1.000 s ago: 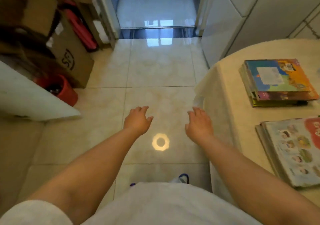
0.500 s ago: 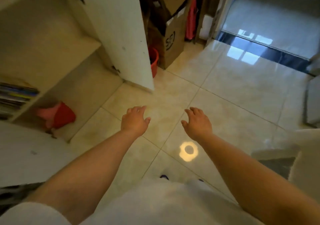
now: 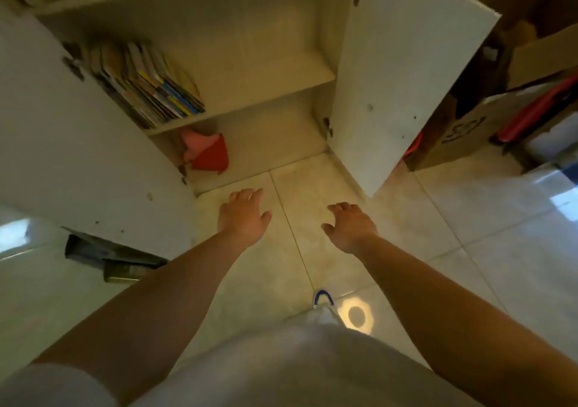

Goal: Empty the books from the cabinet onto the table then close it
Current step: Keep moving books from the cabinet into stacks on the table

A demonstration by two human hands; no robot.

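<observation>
We hold both arms out in front of us over the tiled floor (image 3: 422, 218); our left hand (image 3: 242, 217) and right hand (image 3: 352, 228) hover palm down, fingers loosely spread and a little bent, holding nothing and touching nothing. Beyond the fingertips stands the cabinet (image 3: 250, 31) with both doors swung wide, the left door (image 3: 78, 156) close beside our left forearm and the right door (image 3: 406, 78) further off past the right hand. The remaining books (image 3: 150, 84) sit on the middle shelf (image 3: 281, 93), pushed to its left end; they stand on edge and lean, spines toward us, the row's long axis running left to right along the shelf front. From our fingers they lie up and to the left, so the left hand is the nearer of the two; we judge that the reach must go forward and leftward, the right hand crossing further to clamp the row's open end. A red and pink cloth item (image 3: 206, 153) lies on the bottom shelf below the books.
</observation>
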